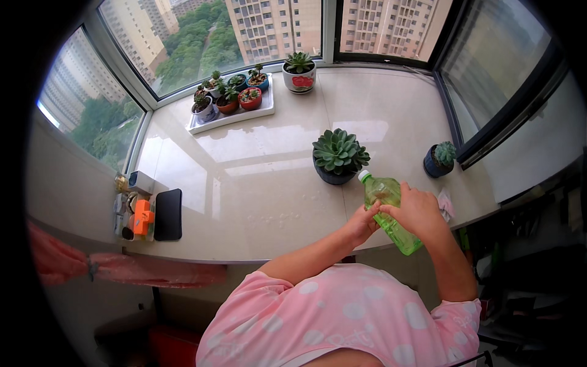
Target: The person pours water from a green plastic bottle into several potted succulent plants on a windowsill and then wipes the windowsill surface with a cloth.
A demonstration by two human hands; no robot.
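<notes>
A green see-through plastic bottle [384,186] with a white cap [363,175] is held at a slant over the front edge of the sill. Its capped end points to the far left, beside a large green succulent [337,150] in a dark pot [331,175]. My right hand [418,211] wraps round the bottle from the right, thumb across its front. My left hand [363,225] grips its left side, fingertips partly hidden. The two thumbs nearly meet on the bottle.
Several small potted succulents stand on a white tray [265,110] by the window. Beside it is a white pot [299,81]; far right, a dark-blue potted succulent [436,163]. A black phone-like slab [168,214] and an orange object [143,218] lie left. An open window sash [510,113] juts in.
</notes>
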